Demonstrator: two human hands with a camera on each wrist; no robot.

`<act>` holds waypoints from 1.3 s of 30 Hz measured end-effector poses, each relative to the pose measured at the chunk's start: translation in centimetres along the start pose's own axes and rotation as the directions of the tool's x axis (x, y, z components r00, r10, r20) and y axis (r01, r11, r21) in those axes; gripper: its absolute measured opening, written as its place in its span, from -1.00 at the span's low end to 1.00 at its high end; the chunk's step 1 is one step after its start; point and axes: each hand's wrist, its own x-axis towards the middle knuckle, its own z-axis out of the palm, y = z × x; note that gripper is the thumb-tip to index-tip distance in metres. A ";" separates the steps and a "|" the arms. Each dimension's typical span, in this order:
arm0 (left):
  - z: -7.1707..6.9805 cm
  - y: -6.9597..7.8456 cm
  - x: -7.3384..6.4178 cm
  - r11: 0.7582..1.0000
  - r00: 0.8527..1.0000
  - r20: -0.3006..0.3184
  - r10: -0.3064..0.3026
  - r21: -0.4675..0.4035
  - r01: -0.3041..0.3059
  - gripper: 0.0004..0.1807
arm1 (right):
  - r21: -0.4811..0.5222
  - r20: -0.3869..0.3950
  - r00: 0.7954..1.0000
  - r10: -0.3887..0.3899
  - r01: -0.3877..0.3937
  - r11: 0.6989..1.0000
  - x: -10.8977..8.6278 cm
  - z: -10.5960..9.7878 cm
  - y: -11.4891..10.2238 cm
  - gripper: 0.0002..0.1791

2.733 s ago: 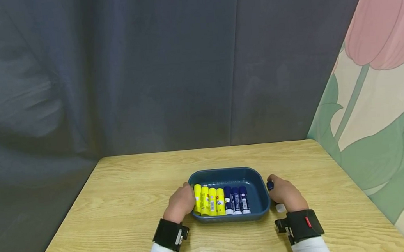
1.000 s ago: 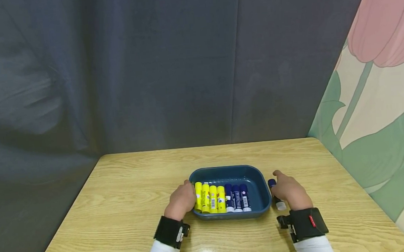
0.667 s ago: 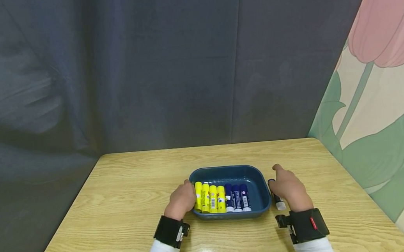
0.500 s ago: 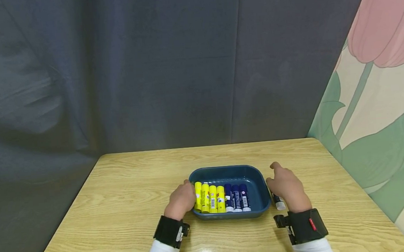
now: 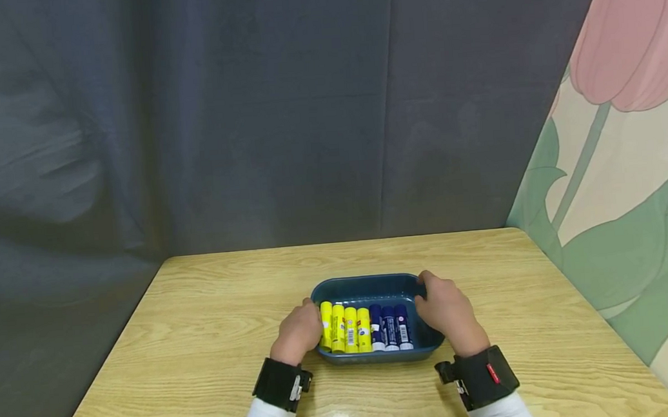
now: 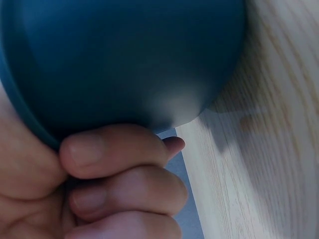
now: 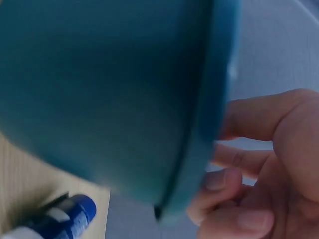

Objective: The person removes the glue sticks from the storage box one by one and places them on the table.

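My left hand (image 5: 299, 331) grips the left end of a dark blue dish (image 5: 379, 357), fingers curled at its rim in the left wrist view. In the dish lies a row of several yellow glue sticks (image 5: 351, 330), then three dark blue glue sticks (image 5: 390, 328) with white ends. My right hand (image 5: 448, 308) reaches over the right end of the dish, fingertips past the rim, near the right-most blue stick. Its fingers are loosely bent, with nothing seen between them. Another blue glue stick (image 7: 65, 219) lies on the table outside the dish, hidden from the head view.
The dish stands on a light wood table (image 5: 230, 306). A dark grey curtain (image 5: 277, 141) hangs behind the table's far edge. At the right stands a wall (image 5: 629, 181) painted with a tulip.
My right hand has let go of the blue glue stick beside the dish, lifted off it, and moved left over the dish's right end. My left hand stays at the left rim.
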 end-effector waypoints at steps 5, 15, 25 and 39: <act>0.2 -0.1 0.0 1.000 1.000 0.001 0.000 -0.008 0.000 -0.60 | 0.009 0.037 0.999 0.001 -0.001 1.000 -0.2 1.0 -0.6 -0.54; -0.2 0.1 -0.1 1.000 1.000 0.008 -0.028 -0.008 0.028 -0.62 | -0.015 0.116 0.993 0.024 -0.022 1.000 0.0 2.4 -1.2 -0.48; 0.0 0.0 -0.1 1.000 1.000 0.010 -0.015 -0.003 0.015 -0.61 | -0.010 0.159 0.987 0.034 -0.033 0.999 0.0 3.2 -1.1 -0.40; 0.0 -0.1 -0.1 1.000 1.000 -0.004 0.004 -0.010 -0.004 -0.63 | -0.055 0.205 0.977 0.058 -0.048 0.997 -0.2 3.7 -1.3 -0.39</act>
